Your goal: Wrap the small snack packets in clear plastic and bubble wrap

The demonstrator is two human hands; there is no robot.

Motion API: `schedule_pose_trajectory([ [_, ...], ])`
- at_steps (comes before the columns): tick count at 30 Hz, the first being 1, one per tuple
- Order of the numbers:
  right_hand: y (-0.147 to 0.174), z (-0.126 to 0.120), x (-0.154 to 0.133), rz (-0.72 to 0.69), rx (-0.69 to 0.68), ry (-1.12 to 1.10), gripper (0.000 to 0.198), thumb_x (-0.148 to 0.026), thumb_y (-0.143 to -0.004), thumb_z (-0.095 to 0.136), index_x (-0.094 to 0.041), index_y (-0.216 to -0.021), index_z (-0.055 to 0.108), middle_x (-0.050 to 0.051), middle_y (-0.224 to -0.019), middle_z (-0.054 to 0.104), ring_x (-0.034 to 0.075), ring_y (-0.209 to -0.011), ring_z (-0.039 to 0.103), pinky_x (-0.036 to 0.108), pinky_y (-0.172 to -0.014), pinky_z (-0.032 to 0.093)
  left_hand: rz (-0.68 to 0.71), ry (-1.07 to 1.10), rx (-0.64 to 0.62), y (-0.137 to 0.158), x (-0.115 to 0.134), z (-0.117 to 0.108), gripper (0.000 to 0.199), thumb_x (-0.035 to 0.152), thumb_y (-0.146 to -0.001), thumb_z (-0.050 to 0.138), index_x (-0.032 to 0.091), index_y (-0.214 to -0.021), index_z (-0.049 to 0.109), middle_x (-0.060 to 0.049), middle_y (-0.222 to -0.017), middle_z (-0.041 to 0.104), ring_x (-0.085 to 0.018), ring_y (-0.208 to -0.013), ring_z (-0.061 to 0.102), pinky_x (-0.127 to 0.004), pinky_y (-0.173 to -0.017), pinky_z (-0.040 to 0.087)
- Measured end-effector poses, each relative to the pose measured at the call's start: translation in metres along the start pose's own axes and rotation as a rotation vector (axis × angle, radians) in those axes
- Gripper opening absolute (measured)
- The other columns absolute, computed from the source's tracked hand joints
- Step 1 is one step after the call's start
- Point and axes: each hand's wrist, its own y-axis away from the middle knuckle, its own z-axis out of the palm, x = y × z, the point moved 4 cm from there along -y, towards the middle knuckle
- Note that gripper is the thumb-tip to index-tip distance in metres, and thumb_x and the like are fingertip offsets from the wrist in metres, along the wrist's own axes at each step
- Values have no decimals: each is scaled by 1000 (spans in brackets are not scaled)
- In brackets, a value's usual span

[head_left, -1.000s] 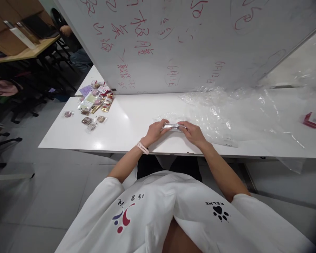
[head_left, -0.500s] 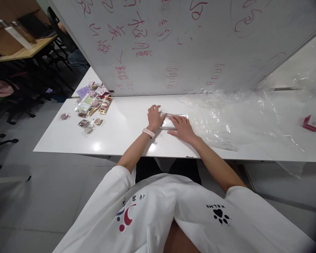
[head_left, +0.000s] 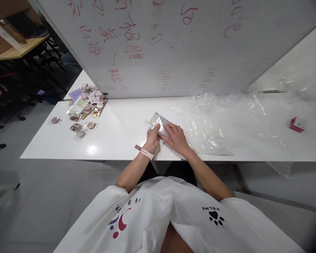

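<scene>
A silver foil packet point(head_left: 160, 122) lies slantwise over the white table in front of me, with clear plastic around its far left end. My left hand point(head_left: 153, 137) grips its near left side, thumb on top and fingers underneath. Across the right part of the packet rests my right hand point(head_left: 177, 138), its fingers over the foil and its thumb along the near edge. The right hand covers that end of the packet. A pale pink band circles my left wrist.
Several small wrapped packets point(head_left: 88, 103) are heaped at the table's left, with a few loose ones nearer. Crumpled clear plastic sheeting point(head_left: 208, 126) spreads over the right side. A whiteboard point(head_left: 184, 49) with red writing stands along the back of the white table point(head_left: 118, 140).
The packet has turned from lying square to slanting, its left end now farther away. My left hand has moved nearer and closed on it. The view has shifted slightly.
</scene>
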Motion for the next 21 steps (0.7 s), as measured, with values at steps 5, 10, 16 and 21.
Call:
schedule_pose_trajectory([
  [5, 53, -47, 12, 346, 393, -581, 87, -56, -83, 70, -31, -157, 31, 10, -156, 42, 30, -138, 46, 52, -109, 45, 180, -64, -334, 47, 9, 18, 32, 32, -70, 86, 15, -93, 73, -4, -89, 74, -18, -85, 68, -29, -78, 53],
  [10, 96, -71, 35, 564, 362, -1072, 36, -43, -76, 80, -24, -105, 74, 5, -100, 76, 25, -93, 71, 46, -88, 59, 118, -296, -652, 78, -3, 60, 38, 43, -78, 80, 18, -106, 72, -8, -105, 74, -22, -96, 69, -33, -84, 55],
  [16, 109, -217, 204, 547, 1357, -649, 27, -35, -73, 80, -24, -96, 71, 10, -113, 72, 23, -99, 70, 46, -86, 54, 438, -858, -538, 71, -8, 21, 43, 42, -95, 60, 26, -135, 55, -12, -132, 62, -24, -121, 60, -40, -97, 53],
  [21, 58, -308, 345, 647, 1390, -420, 22, -22, -98, 46, -23, -108, 65, 15, -127, 63, 20, -93, 69, 47, -73, 50, 1022, -1406, -15, 63, -4, -69, 31, 32, -96, 56, 21, -125, 61, -13, -126, 66, -31, -124, 57, -53, -105, 46],
])
